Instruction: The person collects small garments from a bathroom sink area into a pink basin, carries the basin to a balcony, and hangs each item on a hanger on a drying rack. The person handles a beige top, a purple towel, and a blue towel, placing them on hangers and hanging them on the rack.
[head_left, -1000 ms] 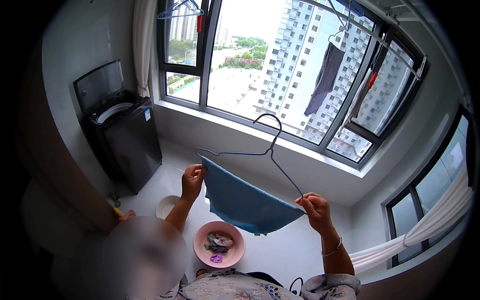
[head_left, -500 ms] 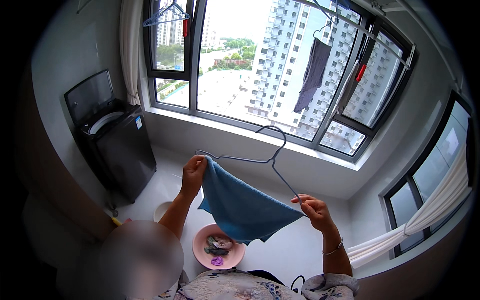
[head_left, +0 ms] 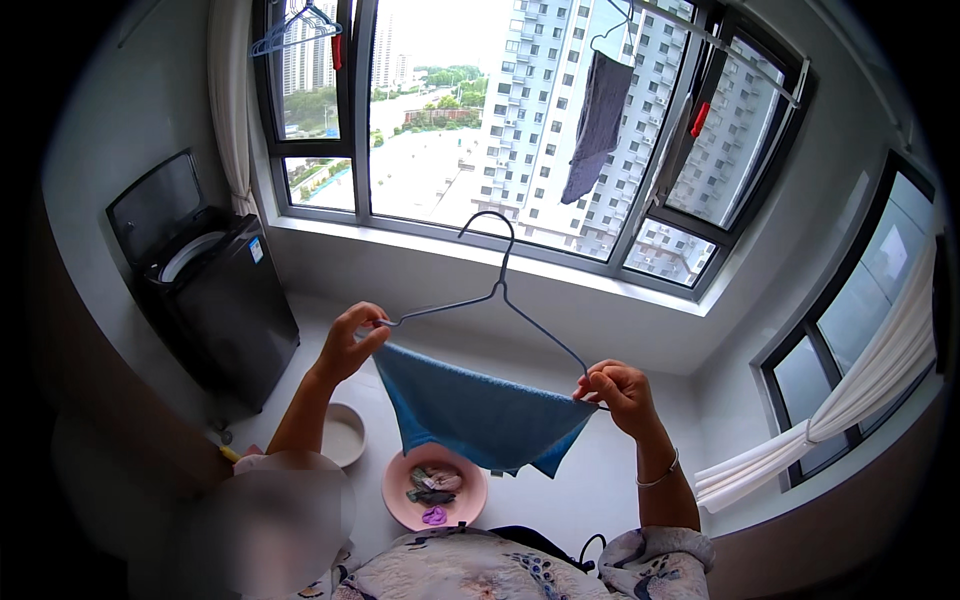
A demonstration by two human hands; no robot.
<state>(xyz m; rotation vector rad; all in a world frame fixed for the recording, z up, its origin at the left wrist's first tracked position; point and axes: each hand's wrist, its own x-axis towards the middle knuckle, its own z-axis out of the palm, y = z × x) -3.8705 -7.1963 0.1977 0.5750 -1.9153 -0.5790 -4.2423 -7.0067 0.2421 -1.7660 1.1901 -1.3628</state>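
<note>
A blue cloth like a small towel (head_left: pixel 475 405) hangs over the lower part of a thin grey-blue clothes hanger (head_left: pixel 503 287), its corners drooping. My left hand (head_left: pixel 352 342) pinches the hanger's left end together with the cloth's upper left corner. At the other end, my right hand (head_left: pixel 617 393) grips the hanger's right corner and the cloth's edge; a bracelet circles that wrist. The hanger's hook points up, away from me. Beneath the cloth, a pink basin (head_left: pixel 393 500) on the floor holds several small crumpled pieces of clothing, one of them purple (head_left: pixel 434 515).
A dark washing machine (head_left: pixel 225 310) with its lid raised stands at the left wall. Beside my left forearm sits a pale basin (head_left: pixel 343 436). Ahead is a wide window; a dark garment (head_left: pixel 598 125) and several hangers (head_left: pixel 298 32) hang before it. White curtain (head_left: pixel 800 455) at right.
The hanger has swung left, and its hook now stands more upright. My left hand has moved lower and leftward with the cloth's corner. The cloth's top edge is more level.
</note>
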